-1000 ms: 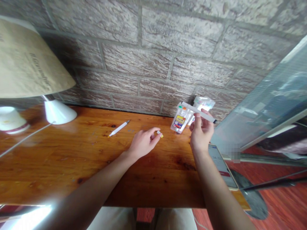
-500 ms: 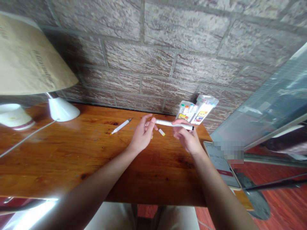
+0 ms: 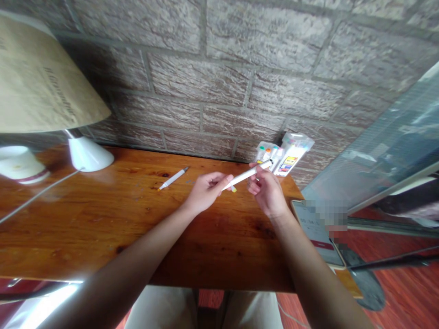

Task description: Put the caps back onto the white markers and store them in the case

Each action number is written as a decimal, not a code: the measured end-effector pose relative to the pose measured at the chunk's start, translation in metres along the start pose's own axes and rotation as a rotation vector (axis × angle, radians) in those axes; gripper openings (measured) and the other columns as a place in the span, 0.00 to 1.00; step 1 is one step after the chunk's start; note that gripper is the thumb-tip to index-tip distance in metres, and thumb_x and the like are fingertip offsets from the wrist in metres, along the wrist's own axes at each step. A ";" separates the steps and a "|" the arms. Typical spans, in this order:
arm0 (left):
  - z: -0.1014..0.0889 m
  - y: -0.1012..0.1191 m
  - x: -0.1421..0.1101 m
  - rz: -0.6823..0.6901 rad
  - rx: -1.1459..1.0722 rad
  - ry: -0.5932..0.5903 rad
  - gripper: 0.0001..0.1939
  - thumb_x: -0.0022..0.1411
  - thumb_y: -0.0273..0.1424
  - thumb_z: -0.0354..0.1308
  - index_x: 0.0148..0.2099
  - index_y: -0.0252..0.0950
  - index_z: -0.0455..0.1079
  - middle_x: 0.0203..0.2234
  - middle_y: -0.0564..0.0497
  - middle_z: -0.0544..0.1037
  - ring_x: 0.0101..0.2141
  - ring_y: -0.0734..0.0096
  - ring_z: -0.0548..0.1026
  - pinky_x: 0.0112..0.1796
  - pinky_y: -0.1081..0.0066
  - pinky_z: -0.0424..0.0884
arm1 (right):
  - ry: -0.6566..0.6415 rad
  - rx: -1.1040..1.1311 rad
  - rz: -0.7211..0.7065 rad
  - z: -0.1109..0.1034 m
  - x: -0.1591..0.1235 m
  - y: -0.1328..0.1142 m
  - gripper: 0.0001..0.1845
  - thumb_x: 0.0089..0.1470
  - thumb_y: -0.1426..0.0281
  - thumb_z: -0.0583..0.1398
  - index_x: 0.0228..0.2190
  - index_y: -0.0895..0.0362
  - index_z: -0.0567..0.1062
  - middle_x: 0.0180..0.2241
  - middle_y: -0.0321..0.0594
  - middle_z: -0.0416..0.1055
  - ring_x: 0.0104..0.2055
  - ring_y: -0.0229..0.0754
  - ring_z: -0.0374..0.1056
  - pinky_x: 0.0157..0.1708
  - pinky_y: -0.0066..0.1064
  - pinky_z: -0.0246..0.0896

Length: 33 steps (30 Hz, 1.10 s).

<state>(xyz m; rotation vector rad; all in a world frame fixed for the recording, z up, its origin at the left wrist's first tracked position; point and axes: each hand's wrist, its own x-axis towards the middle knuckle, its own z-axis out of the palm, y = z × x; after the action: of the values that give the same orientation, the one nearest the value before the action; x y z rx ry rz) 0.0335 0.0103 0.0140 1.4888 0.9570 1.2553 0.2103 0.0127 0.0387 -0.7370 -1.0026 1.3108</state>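
Between my two hands is a white marker (image 3: 243,176) with a dark right end, tilted up to the right above the wooden desk (image 3: 212,228). My left hand (image 3: 207,189) pinches its lower left end between thumb and fingers. Near the upper right end, the fingers of my right hand (image 3: 265,187) are closed on the same marker. Beneath it a small white cap with a yellow end (image 3: 233,188) shows in part on the desk. To the left lies a second white marker (image 3: 173,178), its orange-yellow tip bare.
Two clear cases of markers (image 3: 292,155) stand against the stone wall at the back right. A tablet (image 3: 318,237) lies at the desk's right edge. On the left are a lamp (image 3: 89,154), its cord, and a white cup (image 3: 22,163).
The marker has turned from nearly level to slanting, its dark end rising. My left fingers have closed on its lower end, and my right hand has shifted its grip toward the dark end.
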 end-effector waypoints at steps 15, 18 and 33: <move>0.003 -0.005 -0.002 0.052 0.077 -0.143 0.20 0.60 0.47 0.60 0.40 0.33 0.77 0.30 0.49 0.81 0.28 0.74 0.74 0.30 0.74 0.68 | 0.086 -0.008 -0.039 0.001 0.002 0.004 0.17 0.48 0.56 0.69 0.31 0.56 0.77 0.24 0.28 0.58 0.18 0.26 0.45 0.15 0.24 0.41; 0.004 -0.003 -0.003 0.055 0.097 -0.175 0.19 0.63 0.46 0.58 0.38 0.33 0.76 0.27 0.50 0.80 0.25 0.76 0.72 0.28 0.75 0.66 | 0.085 -0.012 -0.042 0.001 0.002 0.004 0.18 0.48 0.54 0.68 0.31 0.56 0.78 0.23 0.29 0.58 0.18 0.26 0.44 0.15 0.24 0.41; 0.005 -0.002 -0.004 0.051 0.053 -0.183 0.19 0.61 0.46 0.60 0.39 0.33 0.75 0.29 0.49 0.79 0.26 0.76 0.71 0.28 0.75 0.66 | 0.090 0.014 -0.057 0.001 0.003 0.002 0.17 0.50 0.56 0.68 0.29 0.57 0.76 0.24 0.29 0.59 0.18 0.25 0.45 0.15 0.22 0.41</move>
<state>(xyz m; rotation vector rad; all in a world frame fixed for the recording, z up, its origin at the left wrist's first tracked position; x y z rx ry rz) 0.0375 0.0061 0.0108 1.6482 0.8414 1.1152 0.2081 0.0155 0.0378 -0.7449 -0.9345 1.2237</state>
